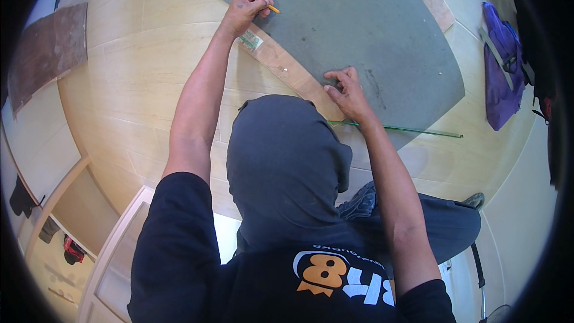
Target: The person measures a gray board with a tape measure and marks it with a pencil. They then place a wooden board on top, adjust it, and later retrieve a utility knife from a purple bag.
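From my remote view, the slim yellow pencil (270, 6) slants above the edge of a scuffed dark-grey board (371, 36), pinched in the closed left hand (248, 9); the right hand (347, 93) is half open with fingers bent, apparently empty, over the board near a pale brown strip (286, 69); a purple bag (501, 78) lies to the right, its contents hidden from me; a thin green strip (418, 131) lies nearer; a dark-trousered knee (284, 161) blocks my view below.
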`<action>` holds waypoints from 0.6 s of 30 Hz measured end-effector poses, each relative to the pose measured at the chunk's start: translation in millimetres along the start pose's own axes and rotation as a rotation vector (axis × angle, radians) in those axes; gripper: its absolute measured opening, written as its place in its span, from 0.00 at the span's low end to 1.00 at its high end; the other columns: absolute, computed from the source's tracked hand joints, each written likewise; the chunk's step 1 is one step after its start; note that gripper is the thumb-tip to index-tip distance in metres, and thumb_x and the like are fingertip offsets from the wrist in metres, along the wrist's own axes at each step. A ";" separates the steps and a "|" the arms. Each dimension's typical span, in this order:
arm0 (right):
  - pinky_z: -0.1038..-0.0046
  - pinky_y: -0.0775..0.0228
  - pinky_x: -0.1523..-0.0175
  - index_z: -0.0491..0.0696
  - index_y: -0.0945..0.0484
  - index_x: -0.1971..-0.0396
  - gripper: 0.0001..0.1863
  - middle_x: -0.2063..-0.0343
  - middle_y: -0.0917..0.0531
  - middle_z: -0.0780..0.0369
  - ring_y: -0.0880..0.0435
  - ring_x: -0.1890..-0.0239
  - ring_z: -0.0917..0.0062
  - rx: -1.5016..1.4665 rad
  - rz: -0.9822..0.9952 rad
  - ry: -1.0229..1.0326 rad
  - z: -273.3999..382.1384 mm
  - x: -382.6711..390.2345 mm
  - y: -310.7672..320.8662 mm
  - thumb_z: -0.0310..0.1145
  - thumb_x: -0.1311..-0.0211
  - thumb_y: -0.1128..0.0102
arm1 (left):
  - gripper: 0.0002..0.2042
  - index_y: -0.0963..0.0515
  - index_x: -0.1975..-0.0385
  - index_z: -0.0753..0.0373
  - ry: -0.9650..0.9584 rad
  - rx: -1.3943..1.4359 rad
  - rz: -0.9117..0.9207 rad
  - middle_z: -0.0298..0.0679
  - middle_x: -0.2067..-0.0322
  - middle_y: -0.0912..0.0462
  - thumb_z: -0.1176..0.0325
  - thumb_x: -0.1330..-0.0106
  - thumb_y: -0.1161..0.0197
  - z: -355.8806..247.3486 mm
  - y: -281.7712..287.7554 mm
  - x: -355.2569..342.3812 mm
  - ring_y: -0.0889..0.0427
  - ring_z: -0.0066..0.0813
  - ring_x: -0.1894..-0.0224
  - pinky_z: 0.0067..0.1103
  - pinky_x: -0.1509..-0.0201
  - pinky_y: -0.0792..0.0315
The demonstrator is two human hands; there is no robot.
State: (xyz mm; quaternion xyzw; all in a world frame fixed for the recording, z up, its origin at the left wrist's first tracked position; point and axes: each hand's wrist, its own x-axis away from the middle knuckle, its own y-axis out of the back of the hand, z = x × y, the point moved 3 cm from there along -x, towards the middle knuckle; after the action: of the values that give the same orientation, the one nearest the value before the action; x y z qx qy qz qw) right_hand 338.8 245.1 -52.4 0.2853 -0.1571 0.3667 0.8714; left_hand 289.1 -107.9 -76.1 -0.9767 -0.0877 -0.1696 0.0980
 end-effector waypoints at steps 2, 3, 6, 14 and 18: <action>0.68 0.31 0.48 0.53 0.19 0.50 0.18 0.58 0.29 0.62 0.26 0.58 0.72 -0.002 -0.001 0.000 -0.4 -0.2 -0.2 0.35 0.41 0.30 | 0.03 0.25 0.66 0.65 0.006 -0.016 0.002 0.42 0.62 0.19 0.78 0.35 0.39 -0.5 -1.6 0.6 0.23 0.22 0.68 0.19 0.60 0.25; 0.68 0.31 0.48 0.53 0.19 0.50 0.18 0.58 0.29 0.62 0.26 0.58 0.72 -0.001 -0.001 -0.006 -0.7 -0.3 -0.3 0.35 0.41 0.31 | 0.02 0.25 0.66 0.65 0.003 -0.026 0.010 0.42 0.62 0.19 0.77 0.35 0.39 -1.0 -2.4 0.9 0.23 0.22 0.68 0.19 0.60 0.25; 0.68 0.31 0.49 0.52 0.19 0.50 0.18 0.58 0.29 0.62 0.26 0.58 0.72 -0.002 -0.005 -0.002 -0.5 -0.3 -0.3 0.35 0.41 0.31 | 0.02 0.25 0.65 0.64 -0.007 -0.056 0.027 0.41 0.62 0.19 0.76 0.34 0.39 -2.3 -3.6 1.7 0.23 0.21 0.68 0.18 0.59 0.25; 0.68 0.31 0.49 0.52 0.19 0.50 0.18 0.59 0.30 0.62 0.27 0.59 0.72 0.014 -0.008 0.002 1.9 1.3 0.1 0.34 0.41 0.31 | 0.02 0.24 0.65 0.64 0.005 -0.118 0.033 0.40 0.62 0.19 0.75 0.34 0.39 -1.3 -3.6 1.5 0.22 0.21 0.67 0.18 0.58 0.25; 0.67 0.32 0.49 0.52 0.19 0.50 0.18 0.59 0.30 0.62 0.27 0.58 0.73 0.006 -0.007 -0.001 1.6 1.5 0.2 0.35 0.41 0.31 | 0.02 0.24 0.65 0.64 -0.007 -0.122 0.026 0.40 0.61 0.19 0.75 0.33 0.39 -2.1 -4.8 2.1 0.22 0.21 0.66 0.19 0.58 0.25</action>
State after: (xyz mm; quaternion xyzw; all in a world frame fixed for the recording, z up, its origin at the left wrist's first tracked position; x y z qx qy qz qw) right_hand 339.6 245.1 -50.3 0.2886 -0.1557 0.3640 0.8718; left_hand 289.4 -103.4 -72.6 -0.9825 -0.0650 -0.1699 0.0400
